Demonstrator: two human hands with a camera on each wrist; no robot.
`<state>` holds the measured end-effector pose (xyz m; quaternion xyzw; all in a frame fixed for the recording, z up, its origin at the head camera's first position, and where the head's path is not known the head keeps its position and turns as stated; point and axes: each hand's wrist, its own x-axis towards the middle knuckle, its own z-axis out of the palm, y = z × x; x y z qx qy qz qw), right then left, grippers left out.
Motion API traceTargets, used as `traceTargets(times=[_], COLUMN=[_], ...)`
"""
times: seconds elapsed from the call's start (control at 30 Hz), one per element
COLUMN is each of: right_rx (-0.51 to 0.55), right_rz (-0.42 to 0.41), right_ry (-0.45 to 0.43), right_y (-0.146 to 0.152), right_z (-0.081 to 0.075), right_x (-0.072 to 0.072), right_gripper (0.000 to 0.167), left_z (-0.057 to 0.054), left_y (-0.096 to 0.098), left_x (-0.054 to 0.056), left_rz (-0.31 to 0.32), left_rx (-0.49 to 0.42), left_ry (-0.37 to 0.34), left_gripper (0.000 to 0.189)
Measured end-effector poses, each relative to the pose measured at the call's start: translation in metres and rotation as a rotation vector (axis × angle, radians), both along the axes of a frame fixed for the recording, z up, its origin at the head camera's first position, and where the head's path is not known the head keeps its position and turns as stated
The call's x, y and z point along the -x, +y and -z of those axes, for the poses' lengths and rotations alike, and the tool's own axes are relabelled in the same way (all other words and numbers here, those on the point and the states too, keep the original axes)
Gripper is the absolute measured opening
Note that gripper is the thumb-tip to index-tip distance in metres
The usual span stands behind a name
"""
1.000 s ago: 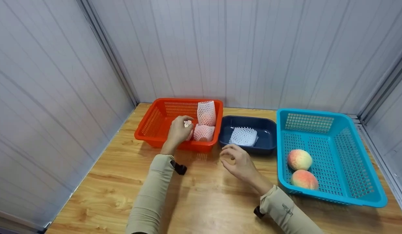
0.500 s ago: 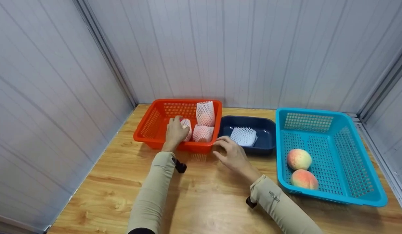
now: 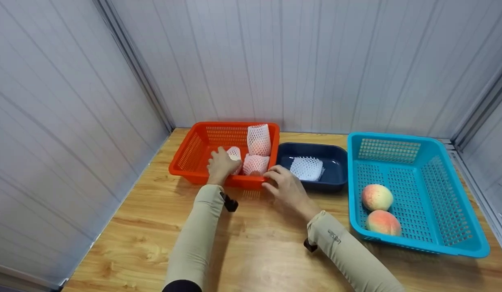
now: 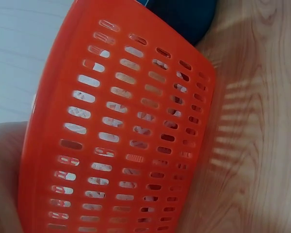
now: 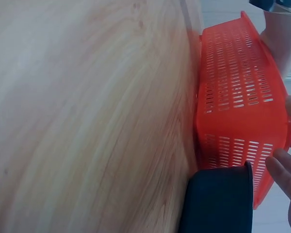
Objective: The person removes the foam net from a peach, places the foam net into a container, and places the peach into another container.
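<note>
Inside the red-orange basket, my left hand is beside a peach in a white foam net, thumb across its front and fingers spread to its left. In the left wrist view, part of that hand shows behind the basket's rim. My right hand is at the basket's front right corner, fingertips right at the rim. The right wrist view shows its fingers loosely bent by that corner. Two more netted peaches, one upright and one lying, sit along the basket's right side.
A dark blue tray with white foam nets stands against the basket's right side. Farther right, a large turquoise basket holds two bare peaches, one yellowish and one redder. Pale panel walls enclose the wooden table.
My left hand has lowered the netted peach into the red-orange basket, and its fingers have drawn to the left. My right hand has moved left and forward to the basket's front right corner.
</note>
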<state>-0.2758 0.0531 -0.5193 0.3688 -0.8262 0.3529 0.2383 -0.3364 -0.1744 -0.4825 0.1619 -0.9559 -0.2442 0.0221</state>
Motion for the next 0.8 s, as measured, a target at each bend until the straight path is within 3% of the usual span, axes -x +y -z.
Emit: traceTargets(times=[0.27,0.37,0.53,0.7,0.8], right_rx=[-0.097,-0.087,-0.075,-0.065,-0.073], right_rz=[0.048,0.046,0.041,0.048,0.056], right_ry=[0.101,0.108,0.095,0.112,0.142], right_y=[-0.006,-0.008,-0.009,-0.008,-0.008], right_z=[0.003,0.003,0.002,0.002,0.003], right_x=[0.002,0.001,0.001,0.002,0.002], right_gripper=[0.020,0.017,0.015,0.015,0.015], left_z=[-0.008,-0.011,-0.013,-0.010,-0.006], left_y=[0.004,0.001,-0.005,-0.006,-0.006], left_x=[-0.001,0.000,0.002,0.006,0.008], left_rz=[-0.017,-0.017,0.014,0.013,0.028], left_rx=[-0.036,-0.124,-0.246,-0.257,-0.211], left_ry=[-0.201,-0.247,-0.265,-0.230,-0.173], left_gripper=[0.090,0.088,0.083,0.081,0.078])
